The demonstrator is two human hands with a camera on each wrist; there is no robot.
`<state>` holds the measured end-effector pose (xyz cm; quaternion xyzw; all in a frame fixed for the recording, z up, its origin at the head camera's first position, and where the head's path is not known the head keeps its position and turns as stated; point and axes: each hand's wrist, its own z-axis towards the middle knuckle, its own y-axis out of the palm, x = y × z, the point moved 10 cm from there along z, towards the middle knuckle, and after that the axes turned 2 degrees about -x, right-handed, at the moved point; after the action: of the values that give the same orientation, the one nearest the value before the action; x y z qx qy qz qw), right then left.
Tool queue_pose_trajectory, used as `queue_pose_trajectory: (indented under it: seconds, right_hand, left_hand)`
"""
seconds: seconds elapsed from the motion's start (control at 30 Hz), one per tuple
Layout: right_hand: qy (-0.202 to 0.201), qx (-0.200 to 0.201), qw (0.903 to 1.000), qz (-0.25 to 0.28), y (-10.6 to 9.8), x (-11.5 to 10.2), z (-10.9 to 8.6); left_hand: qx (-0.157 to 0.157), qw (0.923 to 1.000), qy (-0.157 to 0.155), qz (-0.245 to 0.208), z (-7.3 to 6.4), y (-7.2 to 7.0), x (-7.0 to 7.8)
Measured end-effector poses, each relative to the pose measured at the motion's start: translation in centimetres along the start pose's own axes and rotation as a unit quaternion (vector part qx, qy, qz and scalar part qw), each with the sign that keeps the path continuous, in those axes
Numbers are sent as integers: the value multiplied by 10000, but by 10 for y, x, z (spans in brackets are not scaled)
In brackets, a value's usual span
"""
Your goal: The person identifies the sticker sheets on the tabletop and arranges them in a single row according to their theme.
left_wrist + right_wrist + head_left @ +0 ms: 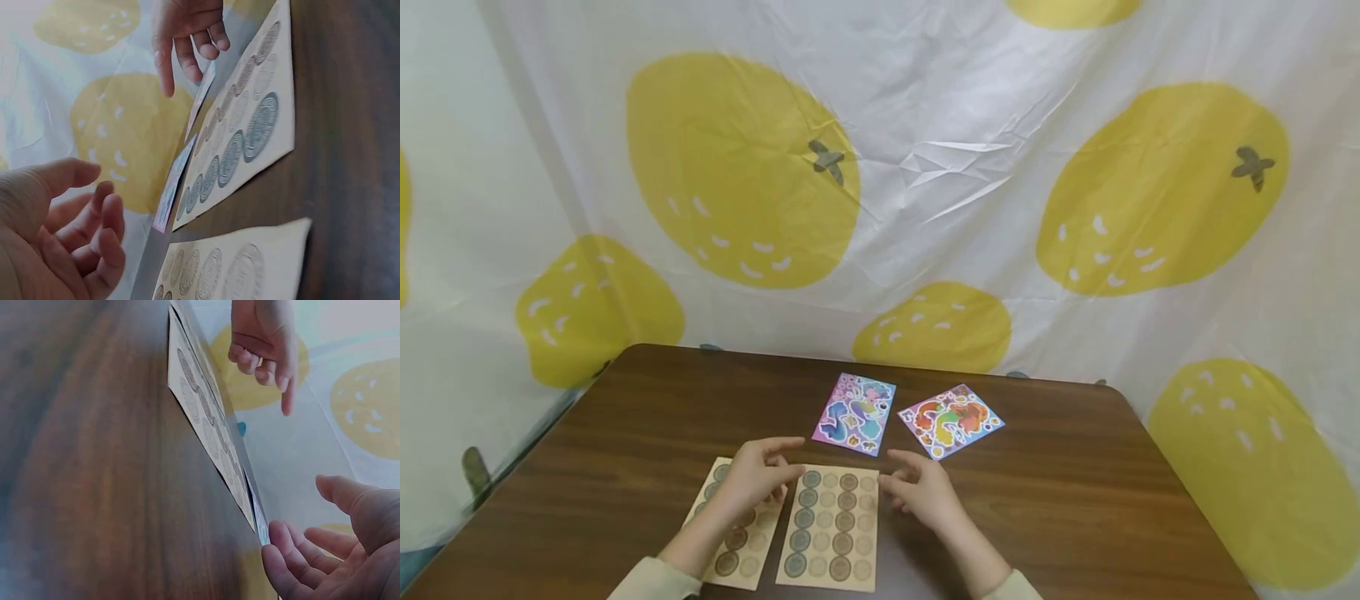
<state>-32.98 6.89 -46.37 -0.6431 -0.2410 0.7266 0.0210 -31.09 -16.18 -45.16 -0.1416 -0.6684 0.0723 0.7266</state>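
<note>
Two cream sticker sheets lie near the front of the table, printed with rows of round seal-like stickers in grey-blue, brown and cream. Over the upper part of the left sheet (752, 543) hovers my left hand (758, 477), fingers loosely bent and holding nothing. The right sheet (826, 527) lies flat between the hands. Beside its upper right corner is my right hand (922, 492), its fingers relaxed and nothing in them. In the left wrist view the left hand (69, 231) shows a gap between thumb and fingers. The right wrist view shows the right hand (331, 550) spread loosely.
Behind the cream sheets lie two colourful mermaid sticker sheets, one blue and purple (854, 414), the other with red and orange figures (951, 421). The dark wooden table (1060, 500) ends at a white curtain (940, 183) printed with yellow lemons.
</note>
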Motion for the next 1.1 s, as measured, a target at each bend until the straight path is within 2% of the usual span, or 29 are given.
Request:
queue_pose_trajectory:
  seconds: [0.13,0.3,0.43,0.77,0.93,1.1]
  right_hand:
    - [54,358,9988,328,-6,3,3]
    - [216,683,9958,565,-9,8,5]
    - [241,953,9936,551,-14,8,12]
    - [689,1098,9864,1012,-13,18,36]
    - [657,1204,9819,1307,-11,20,42]
    - [616,1322,9733,1772,-7,23,46]
  left_hand:
    - [570,9983,110,67,6,-9,4]
    - [910,9956,-14,210,15,-13,2]
    - [1115,9930,113,379,29,-17,9]
    - [1387,9901,128,180,61,-23,5]
    - [1331,9909,-81,159,72,-18,-5]
    - [1258,9916,-303,-4,81,-10,-17]
